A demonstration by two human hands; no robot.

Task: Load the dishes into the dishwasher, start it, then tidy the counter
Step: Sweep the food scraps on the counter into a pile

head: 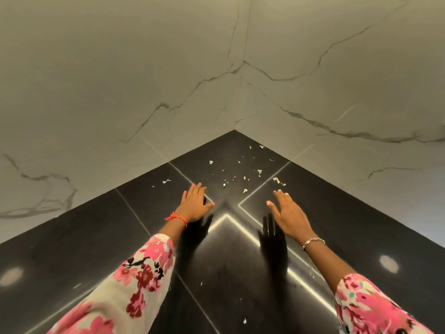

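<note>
Left hand (195,204) flat on black counter (72,237), fingers straight; right hand (287,213) spread, empty; pale scraps (277,180) scattered toward back corner

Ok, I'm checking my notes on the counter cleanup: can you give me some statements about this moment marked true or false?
1. Small scraps lie on the black counter near the wall corner. True.
2. The left hand grips a cloth. False: its fingers are straight and hold nothing.
3. The right hand is open. True.
4. The chain bracelet is on the left wrist. False: it is on the right wrist; the left wears a red thread.
</note>
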